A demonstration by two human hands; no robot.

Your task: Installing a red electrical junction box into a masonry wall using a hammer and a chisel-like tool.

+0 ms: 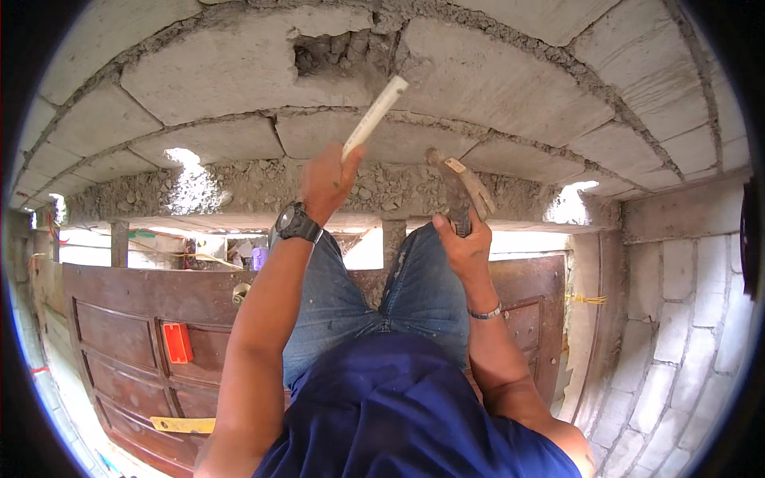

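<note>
My left hand (328,185) is closed round the lower end of a short white plastic pipe (378,113). The pipe slants up to the right, and its far end is in front of the grey block wall (494,72), just below a rough hole (339,54) broken into one block. In my right hand (468,245) is a claw hammer (457,191), gripped by its handle with the head up. The hammer head is close to the wall, to the right of the pipe; whether it touches is not clear.
A rubble-covered concrete ledge (279,185) runs along the wall's foot, with bright gaps in it. Below me is a brown panelled door (111,323) with a knob (241,293). An orange tray (178,342) and a flat yellow piece (183,425) lie on it. Another block wall (637,358) stands at right.
</note>
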